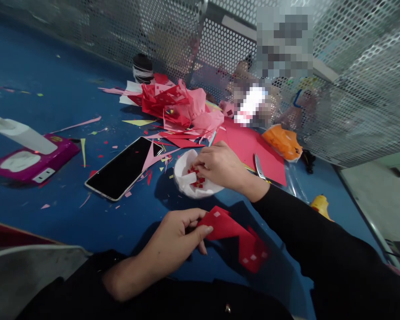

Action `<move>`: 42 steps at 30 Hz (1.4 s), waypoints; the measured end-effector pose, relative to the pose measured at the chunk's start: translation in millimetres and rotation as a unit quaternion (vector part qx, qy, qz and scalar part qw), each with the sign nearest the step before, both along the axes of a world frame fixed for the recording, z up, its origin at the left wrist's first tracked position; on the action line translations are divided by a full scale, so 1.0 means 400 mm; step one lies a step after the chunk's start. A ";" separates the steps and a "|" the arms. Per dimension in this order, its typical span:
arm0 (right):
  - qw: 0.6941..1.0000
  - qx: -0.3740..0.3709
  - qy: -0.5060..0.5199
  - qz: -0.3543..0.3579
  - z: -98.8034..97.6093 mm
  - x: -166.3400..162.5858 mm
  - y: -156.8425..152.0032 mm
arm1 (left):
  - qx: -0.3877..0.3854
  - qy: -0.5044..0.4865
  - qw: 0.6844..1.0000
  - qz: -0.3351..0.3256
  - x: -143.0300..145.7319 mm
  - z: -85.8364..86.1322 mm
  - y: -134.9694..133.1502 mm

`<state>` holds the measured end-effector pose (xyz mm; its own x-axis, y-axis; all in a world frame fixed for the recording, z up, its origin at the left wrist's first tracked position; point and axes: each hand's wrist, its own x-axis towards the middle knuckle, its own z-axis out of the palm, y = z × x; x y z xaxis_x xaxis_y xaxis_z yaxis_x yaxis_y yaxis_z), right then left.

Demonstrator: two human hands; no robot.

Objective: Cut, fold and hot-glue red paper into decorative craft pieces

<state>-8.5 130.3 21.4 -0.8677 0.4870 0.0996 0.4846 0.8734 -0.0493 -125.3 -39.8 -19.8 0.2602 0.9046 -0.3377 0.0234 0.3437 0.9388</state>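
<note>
My left hand pinches a folded piece of red paper between thumb and fingers. Small pale squares mark the paper, and its far end hangs to the right, slightly blurred. Beyond it stands a small white bowl with a white lining, holding little red paper bits. My right hand reaches into this bowl, fingers bent and closed together over the bits. Its fingertips are partly hidden, so I cannot make out what they grip.
A phone lies left of the bowl. Farther left is a purple power strip with a white plug. Behind sit crumpled red and pink paper, red sheets, scissors, an orange bag and a black spool. Mesh panels rise behind.
</note>
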 end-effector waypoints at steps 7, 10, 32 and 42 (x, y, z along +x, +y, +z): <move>0.969 -0.147 0.181 -0.078 0.028 0.021 -0.013 | 0.013 0.003 1.000 0.012 -0.005 -0.001 0.004; 0.920 -0.257 0.257 -0.143 0.055 0.045 -0.049 | 0.009 0.004 1.000 0.014 -0.006 0.003 0.006; 0.829 -0.274 0.419 -0.251 0.071 0.320 -0.276 | 0.098 0.031 0.992 0.075 0.124 0.116 0.087; 0.808 -0.352 0.379 -0.282 0.025 0.324 -0.265 | 0.075 0.064 0.995 0.022 0.135 0.091 0.096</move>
<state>121.2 24.1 31.4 -0.3080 0.9511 0.0252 0.3929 0.1512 -0.9071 -71.2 -1.5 16.6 0.1831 0.9569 -0.2252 0.1344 0.2026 0.9700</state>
